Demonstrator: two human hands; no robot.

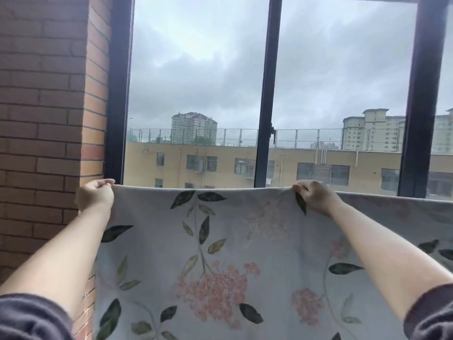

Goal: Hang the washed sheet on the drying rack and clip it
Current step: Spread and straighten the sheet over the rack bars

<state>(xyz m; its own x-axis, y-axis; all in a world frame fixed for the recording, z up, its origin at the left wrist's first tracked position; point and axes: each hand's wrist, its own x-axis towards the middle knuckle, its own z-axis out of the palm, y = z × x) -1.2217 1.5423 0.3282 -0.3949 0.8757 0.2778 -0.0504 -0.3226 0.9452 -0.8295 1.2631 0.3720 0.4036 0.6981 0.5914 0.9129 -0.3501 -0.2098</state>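
A pale grey sheet (220, 241) printed with pink flowers and dark leaves hangs spread wide in front of me, its top edge level and taut. My left hand (95, 195) pinches the sheet's upper left corner. My right hand (313, 196) grips the top edge further right, fingers curled over the fabric. The sheet carries on past my right hand to the frame's right side. Whatever bar or rack lies under the top edge is hidden by the cloth. No clip is in view.
A red brick wall (44, 119) stands close on the left, right beside the sheet's left edge. Behind the sheet is a large window with dark frames (267, 94), showing buildings and a cloudy sky.
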